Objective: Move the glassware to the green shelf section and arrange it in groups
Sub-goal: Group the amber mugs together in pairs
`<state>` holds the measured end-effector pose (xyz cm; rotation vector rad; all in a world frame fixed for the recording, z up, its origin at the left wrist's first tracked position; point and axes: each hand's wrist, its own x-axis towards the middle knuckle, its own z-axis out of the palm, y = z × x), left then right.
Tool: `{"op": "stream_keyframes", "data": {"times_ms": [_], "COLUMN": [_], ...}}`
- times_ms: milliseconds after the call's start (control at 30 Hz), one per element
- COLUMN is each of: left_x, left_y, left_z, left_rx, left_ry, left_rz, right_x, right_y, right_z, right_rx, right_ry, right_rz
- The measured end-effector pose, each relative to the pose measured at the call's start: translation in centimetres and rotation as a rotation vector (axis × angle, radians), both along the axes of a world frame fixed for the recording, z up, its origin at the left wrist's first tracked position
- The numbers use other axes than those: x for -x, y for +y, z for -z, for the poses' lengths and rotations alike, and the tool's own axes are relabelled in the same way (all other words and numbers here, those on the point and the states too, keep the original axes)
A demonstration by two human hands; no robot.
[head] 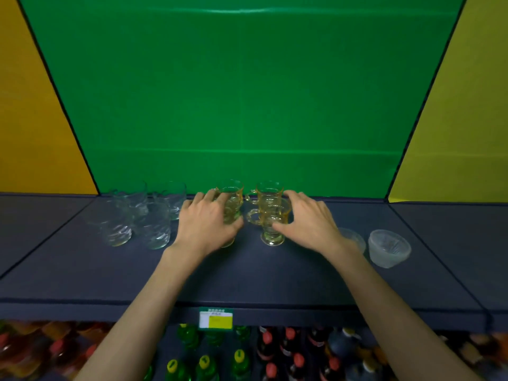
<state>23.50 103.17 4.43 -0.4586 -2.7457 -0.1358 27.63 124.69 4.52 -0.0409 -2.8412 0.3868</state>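
The dark shelf board in front of the green back panel carries three groups of glassware.

Left group: four clear tumblers stand upright and close together. All appear empty.

Centre group: four amber footed mugs with side handles stand upright. The left hand has its fingers curled round the front-left mug. The right hand has its fingers curled round the front-right mug, thumb low near the stem. Both mugs rest on the board. None appears to hold liquid.

Right group: one clear ribbed bowl stands upright and looks empty. A second bowl is partly hidden behind the right wrist.

Handling: the glass is rigid, smooth and breakable, and probably light. Grip each mug round the body or by the handle. The narrow foot makes tipping likely. Avoid knocking neighbouring pieces together.

Below the board, green and dark capped bottles fill a lower shelf.
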Motion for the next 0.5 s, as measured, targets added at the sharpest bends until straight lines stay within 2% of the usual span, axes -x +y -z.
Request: {"op": "stream_keyframes", "data": {"times_ms": [233, 333, 500], "left_x": [2.1, 2.5, 2.2], "left_y": [-2.0, -2.6, -3.3], "left_z": [0.3, 0.4, 1.0], "left_rx": [-0.108, -0.223, -0.331], "left_ry": [-0.106, -0.192, -0.223], "left_rz": [0.054, 0.086, 0.112], "right_x": [1.4, 1.4, -0.2], "right_y": [-2.0, -2.3, -2.8], "right_z": [0.5, 0.4, 0.8], "right_rx": [0.009, 0.003, 0.037], "right_ry": [-0.033, -0.037, 0.001], "right_rz": [0.125, 0.131, 0.109]}}
